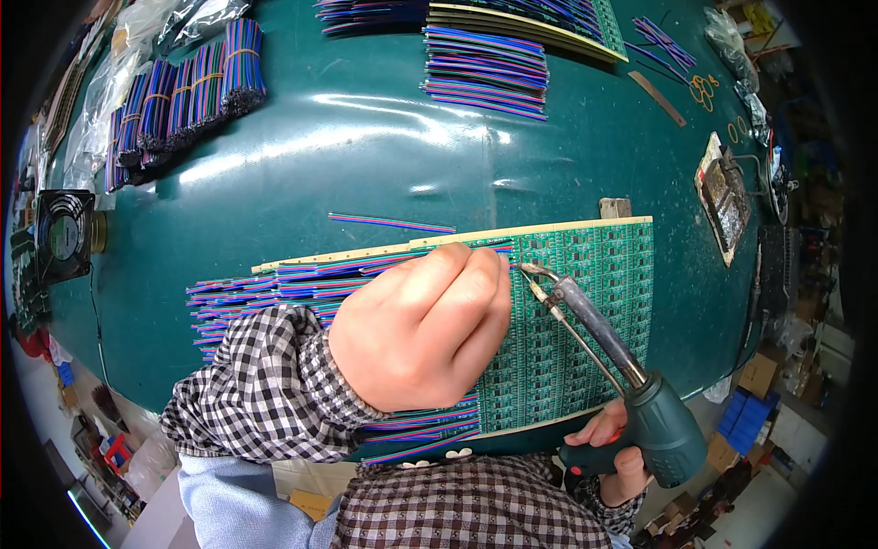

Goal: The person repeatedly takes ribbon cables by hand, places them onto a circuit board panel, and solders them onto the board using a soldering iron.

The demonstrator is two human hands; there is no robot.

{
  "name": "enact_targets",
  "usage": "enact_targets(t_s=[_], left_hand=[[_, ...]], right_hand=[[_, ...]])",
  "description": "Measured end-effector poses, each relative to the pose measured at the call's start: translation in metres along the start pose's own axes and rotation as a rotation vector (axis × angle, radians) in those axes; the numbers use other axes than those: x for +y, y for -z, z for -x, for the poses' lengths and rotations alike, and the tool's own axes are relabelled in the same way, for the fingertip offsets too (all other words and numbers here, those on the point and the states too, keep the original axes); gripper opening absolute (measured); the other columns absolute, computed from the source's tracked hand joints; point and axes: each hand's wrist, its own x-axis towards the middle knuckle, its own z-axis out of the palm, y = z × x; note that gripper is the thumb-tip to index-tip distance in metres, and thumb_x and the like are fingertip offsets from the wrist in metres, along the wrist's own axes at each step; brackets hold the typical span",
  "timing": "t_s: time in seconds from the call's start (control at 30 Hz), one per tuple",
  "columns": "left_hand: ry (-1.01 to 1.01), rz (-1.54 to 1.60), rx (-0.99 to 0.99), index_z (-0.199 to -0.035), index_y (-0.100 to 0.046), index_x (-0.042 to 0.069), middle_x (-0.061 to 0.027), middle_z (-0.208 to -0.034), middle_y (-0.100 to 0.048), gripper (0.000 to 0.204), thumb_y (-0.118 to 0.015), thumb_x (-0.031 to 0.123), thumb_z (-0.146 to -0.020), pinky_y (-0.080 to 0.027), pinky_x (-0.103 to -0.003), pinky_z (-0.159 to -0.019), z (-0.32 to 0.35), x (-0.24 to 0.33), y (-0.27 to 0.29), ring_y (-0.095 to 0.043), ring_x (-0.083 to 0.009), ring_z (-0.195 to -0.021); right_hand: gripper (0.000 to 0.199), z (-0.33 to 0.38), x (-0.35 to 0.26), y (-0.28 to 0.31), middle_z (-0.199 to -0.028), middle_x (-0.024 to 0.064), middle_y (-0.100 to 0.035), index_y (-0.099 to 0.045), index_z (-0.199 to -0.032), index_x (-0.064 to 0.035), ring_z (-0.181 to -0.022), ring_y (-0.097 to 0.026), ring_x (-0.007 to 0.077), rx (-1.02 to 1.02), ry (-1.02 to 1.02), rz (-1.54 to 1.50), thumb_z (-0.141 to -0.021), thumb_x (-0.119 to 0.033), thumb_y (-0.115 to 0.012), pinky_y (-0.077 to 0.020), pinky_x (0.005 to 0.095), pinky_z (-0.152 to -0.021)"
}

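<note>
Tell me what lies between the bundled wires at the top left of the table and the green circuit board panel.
In the head view, mostly bare green tabletop separates the wire bundles from the circuit board panel; only one loose striped ribbon wire lies there, just above the panel.

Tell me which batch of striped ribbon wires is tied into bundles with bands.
The upright bundles at the table's far left, each cinched with a band. The stack at far centre and the wires under the left hand lie flat and loose.

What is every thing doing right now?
Left hand: fisted, pressing striped ribbon wires onto the green circuit-board panel.
Right hand: gripping the dark green soldering gun, tip at the panel's top edge.
Bundled striped wires: tied, lying untouched.
Black square fan: lying flat.
</note>
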Motion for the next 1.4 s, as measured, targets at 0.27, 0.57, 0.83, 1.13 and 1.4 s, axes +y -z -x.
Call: enact_targets(t_s=[0.27, 0.57, 0.83, 1.13, 1.4], left_hand=[[0.007, -0.033, 0.006, -0.092, -0.066, -0.007, -0.0131, -0.093, -0.057, 0.033, -0.063, 0.006, -0.062, -0.053, -0.03, -0.066, 0.0, 0.002, 0.0, -0.061, -0.023, -0.078], [0.013, -0.038, 0.003, -0.092, -0.066, -0.007, -0.0128, -0.093, -0.058, 0.031, -0.064, 0.006, -0.063, -0.053, -0.03, -0.066, 0.0, 0.003, 0.0, -0.061, -0.0224, -0.078], [-0.004, 0.003, -0.01, -0.092, -0.066, -0.006, -0.0118, -0.093, -0.057, 0.031, -0.064, 0.005, -0.063, -0.054, -0.03, -0.066, -0.001, 0.0, 0.0, -0.061, -0.0225, -0.078], [0.067, 0.145, -0.089, -0.093, -0.065, -0.006, -0.0128, -0.09, -0.058, 0.034, -0.063, 0.006, -0.061, -0.055, -0.031, -0.066, -0.005, -0.004, 0.008, -0.061, -0.0243, -0.078], [-0.009, 0.037, -0.028, -0.092, -0.065, -0.007, -0.0132, -0.092, -0.058, 0.034, -0.062, 0.007, -0.061, -0.055, -0.031, -0.067, -0.002, -0.002, 0.004, -0.061, -0.0241, -0.078]], right_hand=[[0.068, -0.001, 0.0, -0.001, -0.078, 0.012, -0.055, -0.043, -0.119, 0.0099, -0.077, -0.061, 0.0275, 0.006, -0.018, 0.034, -0.083, -0.042, -0.067, -0.0579, 0.046, -0.07], [0.066, -0.004, -0.004, -0.007, -0.084, 0.0143, -0.056, -0.041, -0.122, 0.0078, -0.081, -0.062, 0.0269, 0.043, 0.049, 0.017, -0.085, -0.041, -0.065, -0.0589, 0.0437, -0.069], [0.067, 0.004, 0.003, 0.004, -0.08, 0.0116, -0.055, -0.042, -0.12, 0.0085, -0.08, -0.062, 0.0271, 0.022, -0.033, -0.079, -0.082, -0.039, -0.07, -0.0578, 0.047, -0.073], [0.068, 0.003, 0.001, 0.002, -0.079, 0.0115, -0.055, -0.042, -0.12, 0.0086, -0.08, -0.062, 0.0275, 0.014, -0.042, -0.066, -0.082, -0.04, -0.069, -0.0571, 0.0488, -0.074], [0.068, 0.003, 0.0, 0.0, -0.079, 0.0114, -0.055, -0.042, -0.121, 0.0084, -0.08, -0.061, 0.0269, 0.015, -0.06, -0.039, -0.083, -0.041, -0.068, -0.057, 0.0484, -0.075]])
